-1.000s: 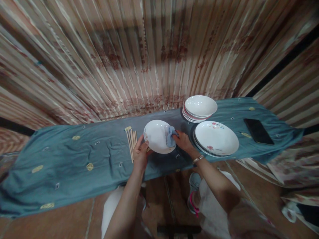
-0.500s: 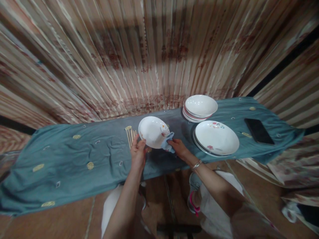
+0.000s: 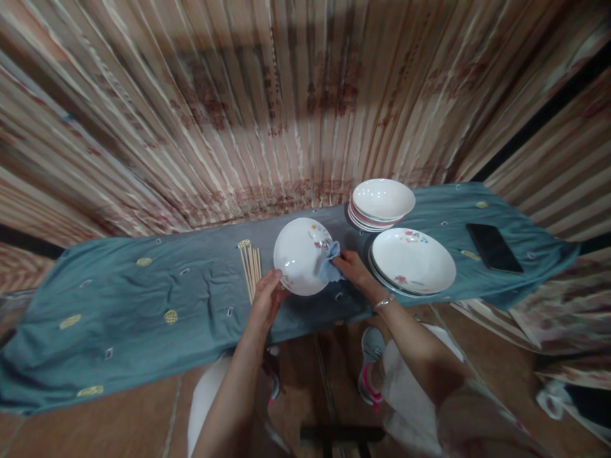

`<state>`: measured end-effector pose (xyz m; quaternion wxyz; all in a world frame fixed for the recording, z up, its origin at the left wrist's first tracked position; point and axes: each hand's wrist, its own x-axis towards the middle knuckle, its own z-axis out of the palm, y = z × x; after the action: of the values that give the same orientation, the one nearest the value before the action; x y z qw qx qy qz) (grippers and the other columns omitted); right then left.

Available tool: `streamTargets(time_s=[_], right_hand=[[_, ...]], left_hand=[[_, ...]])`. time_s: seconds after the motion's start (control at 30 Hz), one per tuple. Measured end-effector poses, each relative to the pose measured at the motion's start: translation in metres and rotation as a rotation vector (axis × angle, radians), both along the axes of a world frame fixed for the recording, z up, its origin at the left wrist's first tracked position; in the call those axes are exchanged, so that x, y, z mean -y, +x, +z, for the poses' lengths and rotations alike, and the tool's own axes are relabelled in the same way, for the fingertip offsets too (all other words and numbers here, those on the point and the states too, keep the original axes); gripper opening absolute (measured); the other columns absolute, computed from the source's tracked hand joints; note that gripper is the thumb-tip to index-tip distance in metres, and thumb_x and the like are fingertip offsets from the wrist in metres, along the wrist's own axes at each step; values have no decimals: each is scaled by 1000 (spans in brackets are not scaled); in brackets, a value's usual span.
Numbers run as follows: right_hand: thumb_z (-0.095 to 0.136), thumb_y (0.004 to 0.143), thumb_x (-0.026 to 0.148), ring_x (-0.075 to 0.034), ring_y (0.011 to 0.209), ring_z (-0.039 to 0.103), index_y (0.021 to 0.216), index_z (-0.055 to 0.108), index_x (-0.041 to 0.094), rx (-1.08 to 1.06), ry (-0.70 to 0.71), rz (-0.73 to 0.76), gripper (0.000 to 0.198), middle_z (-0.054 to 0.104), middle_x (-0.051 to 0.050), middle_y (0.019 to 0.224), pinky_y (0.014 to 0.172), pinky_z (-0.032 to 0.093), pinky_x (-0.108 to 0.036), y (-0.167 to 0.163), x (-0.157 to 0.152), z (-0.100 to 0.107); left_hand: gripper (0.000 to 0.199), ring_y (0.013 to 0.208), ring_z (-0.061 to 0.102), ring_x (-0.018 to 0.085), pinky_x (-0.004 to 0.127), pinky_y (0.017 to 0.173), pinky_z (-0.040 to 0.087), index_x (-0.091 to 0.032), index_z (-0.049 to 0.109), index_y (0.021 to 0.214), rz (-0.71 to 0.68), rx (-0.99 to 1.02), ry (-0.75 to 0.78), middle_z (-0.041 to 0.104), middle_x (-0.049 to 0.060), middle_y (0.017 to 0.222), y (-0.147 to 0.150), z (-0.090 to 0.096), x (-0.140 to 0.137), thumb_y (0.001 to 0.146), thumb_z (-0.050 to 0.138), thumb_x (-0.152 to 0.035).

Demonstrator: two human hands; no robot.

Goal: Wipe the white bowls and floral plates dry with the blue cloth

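Observation:
A white plate (image 3: 300, 254) with a floral pattern is tilted up above the table, its decorated face toward me. My left hand (image 3: 267, 296) grips its lower left rim, thumb on the face and fingers underneath. In my right hand (image 3: 351, 264) is a bunched light blue cloth (image 3: 330, 262), pressed against the plate's right side; part of the floral print shows beside it. Several wooden chopsticks (image 3: 251, 267) lie on the tablecloth just left of the plate, close to my left hand.
A stack of white bowls (image 3: 384, 198) stands at the back right. In front of it is a stack of larger floral plates (image 3: 414, 261). A black phone (image 3: 494, 247) lies farther right on the teal tablecloth (image 3: 128, 305). A pleated curtain (image 3: 296, 114) hangs behind the table.
The plate has shifted slightly right and turned to face me more. My right hand and the cloth have moved a little right along its edge. Both hands keep their hold.

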<state>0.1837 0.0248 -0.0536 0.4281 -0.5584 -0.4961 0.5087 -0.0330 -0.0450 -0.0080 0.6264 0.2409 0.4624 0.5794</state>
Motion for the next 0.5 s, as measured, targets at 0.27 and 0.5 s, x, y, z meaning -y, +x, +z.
streamTargets(time_s=[0.27, 0.5], right_hand=[[59, 62, 48, -7, 49, 36, 61, 55, 18, 53, 82, 54, 30, 43, 6, 51, 44, 24, -21, 8, -4, 6], [60, 64, 51, -7, 48, 33, 62, 53, 18, 7, 45, 9, 34, 40, 8, 49, 44, 23, -21, -2, 0, 11]], left_hand=[[46, 64, 68, 18, 28, 58, 57, -14, 71, 76, -52, -41, -15, 74, 7, 75, -2, 2, 1, 45, 91, -42], [42, 68, 69, 20, 34, 65, 59, -12, 72, 74, 27, -2, -25, 75, 8, 75, 2, -7, 5, 48, 90, -41]])
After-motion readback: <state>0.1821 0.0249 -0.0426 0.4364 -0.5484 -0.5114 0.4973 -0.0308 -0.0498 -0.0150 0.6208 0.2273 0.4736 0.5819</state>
